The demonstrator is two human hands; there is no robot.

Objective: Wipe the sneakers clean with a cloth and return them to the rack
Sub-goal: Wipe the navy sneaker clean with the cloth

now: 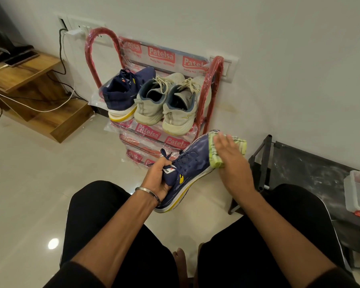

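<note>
My left hand (159,179) grips a navy sneaker (192,163) with a yellow-and-white sole by its tongue and collar, holding it in the air above my knees, toe pointing away. My right hand (230,157) presses a light green cloth (215,154) flat against the sneaker's toe, fingers straight. The red shoe rack (211,84), wrapped in printed plastic, stands against the wall. On its top shelf sit the matching navy sneaker (123,90) and a pair of pale grey sneakers (166,102), heels toward me.
A wooden stepped unit (29,84) with cables and a phone lies at the left. A dark low bench (303,169) with a clear plastic box (359,192) stands at the right. Glossy tile floor spreads in front of me. A wall socket with a charger (75,32) sits behind the rack.
</note>
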